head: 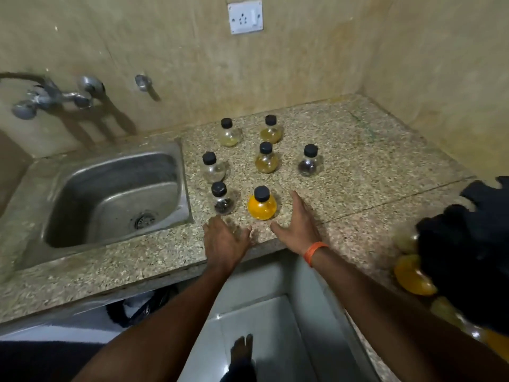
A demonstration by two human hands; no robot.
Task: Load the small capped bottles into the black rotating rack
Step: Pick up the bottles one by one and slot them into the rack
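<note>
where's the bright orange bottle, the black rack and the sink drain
bright orange bottle (261, 209): head view, on its round orange body
black rack (465, 244): head view, on its blurred dark top
sink drain (143, 219): head view, on the metal strainer

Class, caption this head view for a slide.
Left hand and right hand near seven capped bottles on a counter beside a sink.

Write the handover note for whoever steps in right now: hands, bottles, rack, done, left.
Left hand: palm down at the counter edge, near the dark-filled bottle; the blur hides whether it grips anything.
Right hand: open, fingers straight, beside the orange bottle.
Things: seven capped bottles stand upright on the counter beside the sink.
Done: black rack, blurred at the right edge, already carries some bottles.
Left: load those seven.
</note>
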